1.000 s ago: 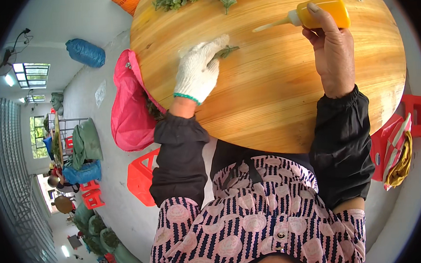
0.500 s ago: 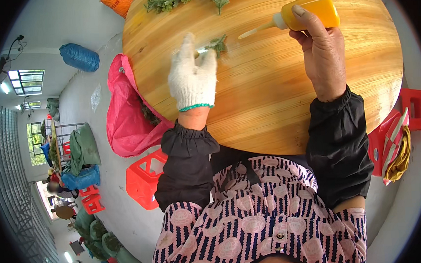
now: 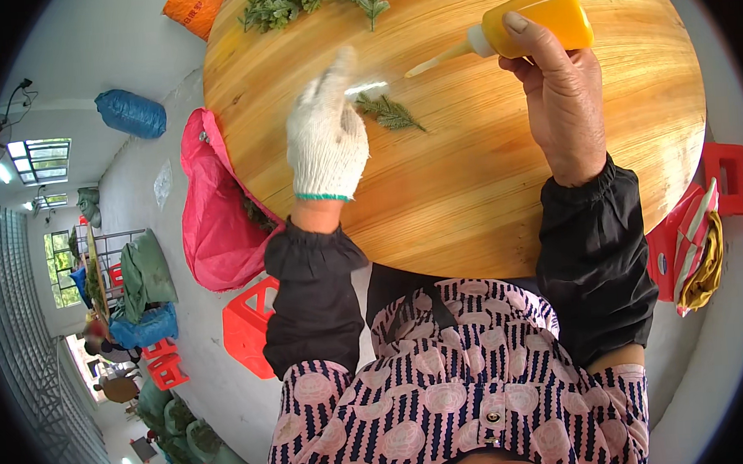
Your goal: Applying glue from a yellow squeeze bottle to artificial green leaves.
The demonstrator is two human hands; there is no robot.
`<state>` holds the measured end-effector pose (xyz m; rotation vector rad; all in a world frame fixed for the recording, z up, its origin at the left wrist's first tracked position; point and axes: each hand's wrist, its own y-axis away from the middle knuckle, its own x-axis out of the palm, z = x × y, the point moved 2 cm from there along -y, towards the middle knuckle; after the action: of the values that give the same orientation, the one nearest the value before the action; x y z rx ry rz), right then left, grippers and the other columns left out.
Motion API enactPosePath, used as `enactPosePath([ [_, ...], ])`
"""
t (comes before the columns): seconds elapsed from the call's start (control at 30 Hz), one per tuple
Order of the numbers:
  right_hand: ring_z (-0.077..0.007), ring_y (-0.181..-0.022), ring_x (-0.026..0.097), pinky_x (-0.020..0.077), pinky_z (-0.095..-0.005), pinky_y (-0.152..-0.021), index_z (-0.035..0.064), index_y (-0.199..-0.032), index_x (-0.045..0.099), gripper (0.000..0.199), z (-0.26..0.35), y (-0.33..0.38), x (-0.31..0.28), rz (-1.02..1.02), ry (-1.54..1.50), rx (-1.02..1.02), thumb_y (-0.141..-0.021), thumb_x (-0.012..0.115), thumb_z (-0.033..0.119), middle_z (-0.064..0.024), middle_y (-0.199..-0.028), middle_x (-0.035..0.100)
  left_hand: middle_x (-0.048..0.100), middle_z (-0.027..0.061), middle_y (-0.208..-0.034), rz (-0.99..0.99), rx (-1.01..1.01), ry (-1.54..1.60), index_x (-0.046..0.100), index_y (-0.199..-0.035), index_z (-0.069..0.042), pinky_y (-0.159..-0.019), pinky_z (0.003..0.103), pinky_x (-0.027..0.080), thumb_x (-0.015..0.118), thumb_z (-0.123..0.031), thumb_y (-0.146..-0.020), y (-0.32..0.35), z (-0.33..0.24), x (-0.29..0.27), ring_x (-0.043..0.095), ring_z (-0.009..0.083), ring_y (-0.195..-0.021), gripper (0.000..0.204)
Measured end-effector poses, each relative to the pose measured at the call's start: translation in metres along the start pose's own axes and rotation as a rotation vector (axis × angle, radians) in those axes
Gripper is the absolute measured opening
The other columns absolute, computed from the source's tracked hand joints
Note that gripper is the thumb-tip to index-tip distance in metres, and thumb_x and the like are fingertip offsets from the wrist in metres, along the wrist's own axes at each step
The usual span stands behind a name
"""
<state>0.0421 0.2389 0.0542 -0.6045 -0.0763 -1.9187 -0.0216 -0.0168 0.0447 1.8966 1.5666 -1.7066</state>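
My left hand [image 3: 329, 133], in a white knitted glove with a green cuff edge, is over the left part of the round wooden table [image 3: 461, 185]. A small green artificial leaf sprig [image 3: 391, 112] sticks out from beside its thumb, tip toward the lower right. The glove's fingertips are smeared, and the sprig's gripped end is hidden. My bare right hand [image 3: 564, 96] is closed around a yellow squeeze bottle [image 3: 549, 18], thumb on top. The bottle is tilted on its side, its long thin nozzle pointing left, above the tabletop and apart from the sprig.
Piles of green sprigs [image 3: 326, 1] lie along the table's far edge. A pink sack [image 3: 211, 215] and a red stool [image 3: 251, 331] are at the left. Beside the table's right edge, cloths [image 3: 699, 253] hang near another red stool [image 3: 726, 175]. A blue sack [image 3: 132, 113] lies farther off.
The sprig has swung from pointing up to pointing down and right beside my left hand, which has turned. My right hand keeps the bottle, shifted slightly left in view.
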Motion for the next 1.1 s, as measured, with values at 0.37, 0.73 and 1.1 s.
enactPosePath([
  [0.37, -0.0118, -0.089, 0.066, 0.0522, -0.0291, -0.085, 0.0030, -0.108, 0.070, 0.030, 0.004, 0.014, 0.019, 0.092, 0.188, -0.029, -0.092, 0.079, 0.027, -0.0025, -0.097, 0.072, 0.073, 0.0200, -0.110, -0.112, -0.151, -0.004, 0.065, -0.134, -0.001, -0.087, 0.043, 0.055, 0.077, -0.008, -0.084, 0.026, -0.020, 0.025, 0.069, 0.0345, -0.098, 0.052],
  [0.73, -0.0108, -0.093, 0.068, 0.0573, -0.0304, -0.083, 0.0008, -0.115, 0.063, 0.040, -0.013, 0.032, 0.043, 0.186, 0.213, -0.078, -0.083, 0.087, 0.006, -0.0032, -0.101, 0.072, 0.074, 0.0191, -0.102, -0.058, -0.139, -0.159, 0.069, -0.128, -0.004, -0.085, 0.046, 0.055, 0.077, -0.012, -0.083, 0.027, -0.027, 0.025, 0.070, 0.0382, -0.091, 0.046],
  [1.1, -0.0131, -0.098, 0.069, 0.0574, -0.0304, -0.089, 0.0006, -0.121, 0.061, 0.050, -0.023, 0.031, 0.045, 0.194, 0.240, -0.080, -0.081, 0.089, 0.007, -0.0047, -0.107, 0.073, 0.072, 0.0158, -0.083, -0.123, -0.076, -0.137, 0.069, -0.123, -0.005, -0.075, 0.050, 0.053, 0.073, -0.016, -0.085, 0.026, -0.025, 0.028, 0.067, 0.0389, -0.079, 0.040],
])
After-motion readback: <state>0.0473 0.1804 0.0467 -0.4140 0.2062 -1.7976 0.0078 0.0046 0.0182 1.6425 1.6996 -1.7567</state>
